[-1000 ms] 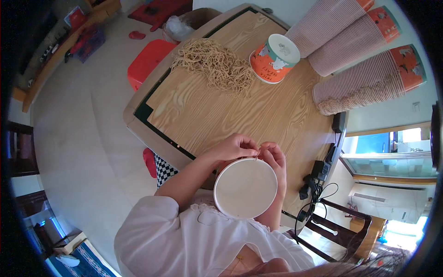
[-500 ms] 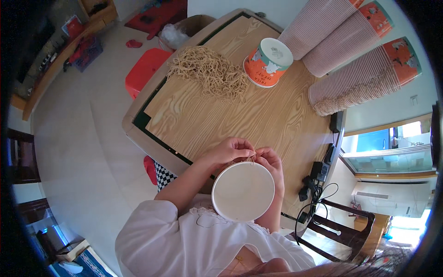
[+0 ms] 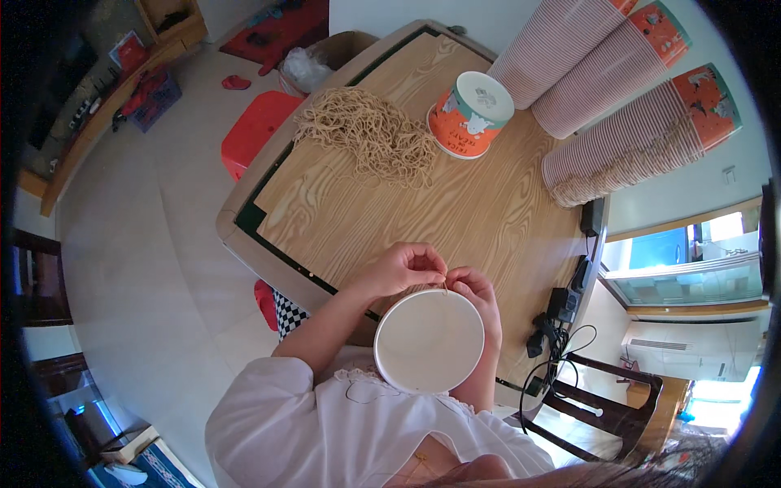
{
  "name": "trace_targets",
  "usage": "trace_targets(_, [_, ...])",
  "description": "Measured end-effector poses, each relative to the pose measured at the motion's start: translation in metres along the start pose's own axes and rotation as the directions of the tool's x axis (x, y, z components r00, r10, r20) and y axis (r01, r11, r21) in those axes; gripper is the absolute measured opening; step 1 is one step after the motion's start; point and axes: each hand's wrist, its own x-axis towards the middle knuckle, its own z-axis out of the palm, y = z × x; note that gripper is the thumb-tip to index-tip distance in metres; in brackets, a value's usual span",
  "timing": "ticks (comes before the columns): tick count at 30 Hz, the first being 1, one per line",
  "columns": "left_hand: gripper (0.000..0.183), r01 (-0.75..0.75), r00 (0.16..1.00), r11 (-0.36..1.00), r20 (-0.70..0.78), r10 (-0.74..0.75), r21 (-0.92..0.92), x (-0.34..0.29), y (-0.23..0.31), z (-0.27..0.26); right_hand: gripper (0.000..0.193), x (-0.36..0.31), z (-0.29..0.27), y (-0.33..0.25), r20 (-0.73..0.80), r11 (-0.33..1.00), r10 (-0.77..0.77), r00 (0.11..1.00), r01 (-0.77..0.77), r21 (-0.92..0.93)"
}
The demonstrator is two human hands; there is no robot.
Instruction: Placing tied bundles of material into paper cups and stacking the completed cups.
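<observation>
Since half a second ago little has shifted: both hands, left hand [image 3: 396, 272] and right hand [image 3: 478, 294], still pinch a thin tan string [image 3: 445, 286] at the far rim of the white round paper bucket [image 3: 429, 340] (held at the wooden table's [image 3: 455, 207] near edge), so threading it seems underway, calling next for fine fingertip control.

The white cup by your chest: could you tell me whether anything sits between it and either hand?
Nothing visible does. Both the left hand and right hand are already at the far rim of the cup, fingertips pinching a thin string there.
</observation>
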Motion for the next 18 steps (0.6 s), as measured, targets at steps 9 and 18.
trace_targets(9, [0.008, -0.058, 0.994, 0.998, -0.089, 0.058, 0.005, 0.003, -0.001, 0.006, 0.01, 0.003, 0.0, -0.001, 0.055, 0.998, 0.056, 0.997, -0.055, -0.035])
trace_targets(18, [0.008, -0.097, 0.987, 0.964, -0.1, 0.125, 0.248, -0.001, 0.007, 0.012, 0.006, 0.004, 0.002, 0.002, 0.006, 0.994, 0.112, 0.994, -0.112, -0.012])
